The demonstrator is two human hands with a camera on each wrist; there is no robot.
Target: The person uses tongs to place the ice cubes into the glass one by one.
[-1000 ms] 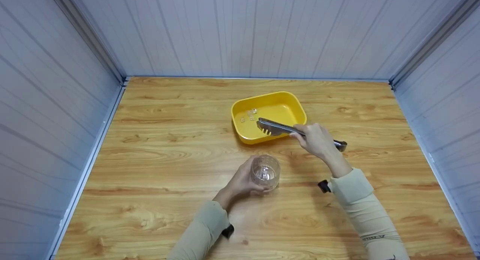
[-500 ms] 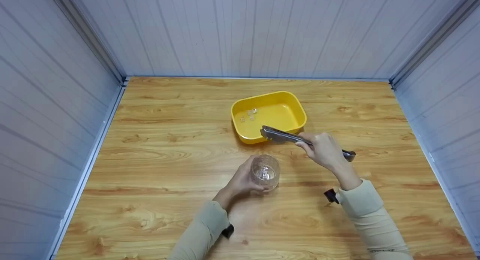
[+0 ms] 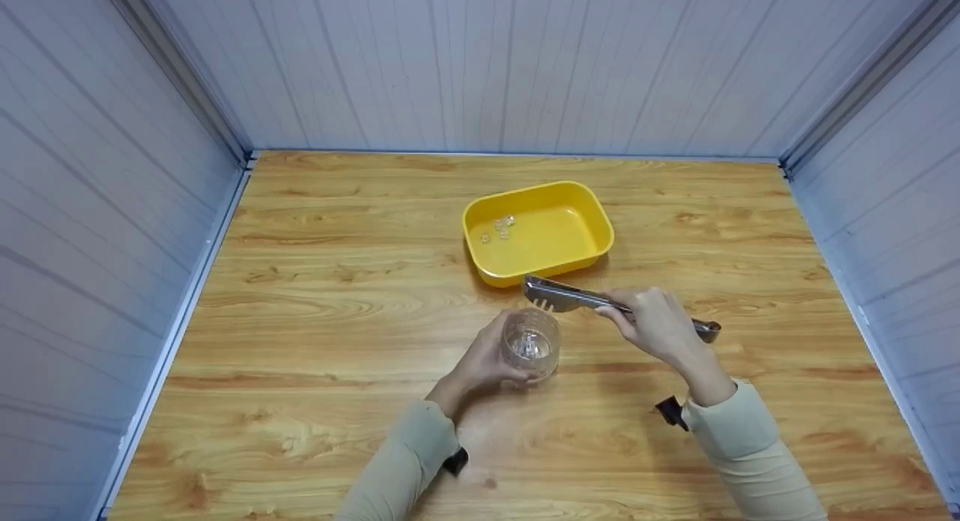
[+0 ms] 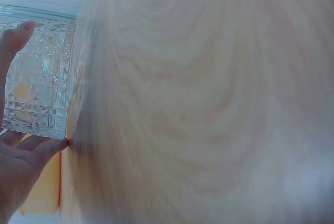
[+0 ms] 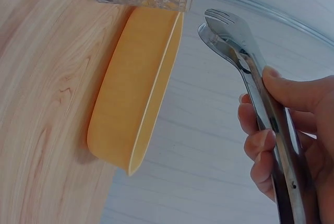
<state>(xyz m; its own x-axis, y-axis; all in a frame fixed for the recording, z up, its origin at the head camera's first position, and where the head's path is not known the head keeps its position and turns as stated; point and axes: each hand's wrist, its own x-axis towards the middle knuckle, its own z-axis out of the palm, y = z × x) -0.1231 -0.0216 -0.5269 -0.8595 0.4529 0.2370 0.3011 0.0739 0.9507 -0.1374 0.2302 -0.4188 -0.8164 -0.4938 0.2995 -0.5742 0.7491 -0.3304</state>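
Observation:
My left hand [image 3: 478, 362] grips the side of a clear cut-glass tumbler [image 3: 531, 344], which stands upright on the table. In the left wrist view, thumb and fingers curl round the tumbler's patterned wall [image 4: 44, 78]. Something clear glints at its bottom; I cannot tell if that is a cube or the glass base. My right hand [image 3: 656, 327] holds metal tongs [image 3: 574, 294], tips pointing left, just above and behind the tumbler's rim. In the right wrist view, the tongs' tips [image 5: 222, 23] are close together; whether anything sits between them cannot be told.
Behind the tumbler is a yellow rectangular tub [image 3: 559, 239] with several small clear cubes [image 3: 503, 226] at its left end. The wood-patterned table [image 3: 337, 281] is bounded by pale panel walls [image 3: 480, 63] at the back and both sides.
My right hand has drawn the tongs from over the yellow tub back toward me, so the tips have come near the tumbler's rim. My left hand and the tumbler have stayed put.

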